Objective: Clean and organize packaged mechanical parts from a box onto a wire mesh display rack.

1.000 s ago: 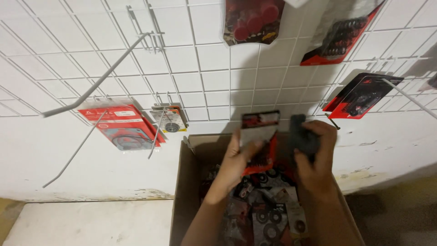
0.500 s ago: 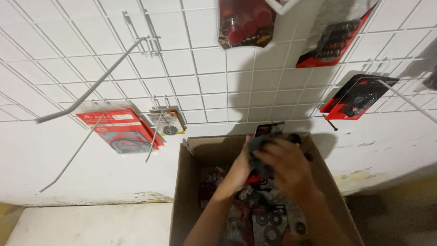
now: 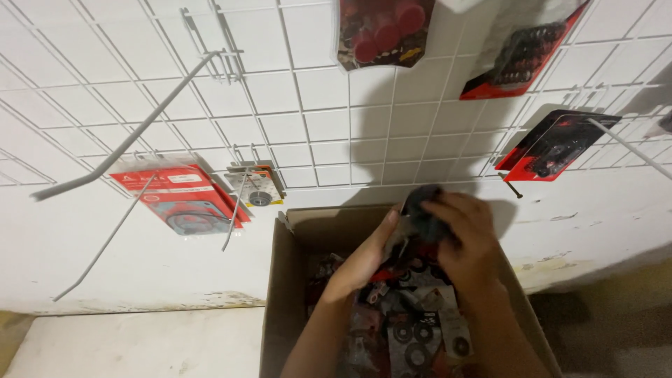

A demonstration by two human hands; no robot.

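White wire grid (image 3: 308, 126) backs the box (image 3: 287, 294), above which your left hand (image 3: 367, 259) and right hand (image 3: 469, 241) clench their fingers on a dark packet (image 3: 422, 210); it looks light, stiff-carded and slick, so grip its edges.

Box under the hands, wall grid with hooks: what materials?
Box: looks like brown corrugated cardboard, matte, with a torn, creased flap edge. Wall grid: seemingly white-coated metal wire, thin and smooth. Hooks: same look, long and slender. Both hands, left hand and right hand, grip a dark packet, apparently glossy plastic.
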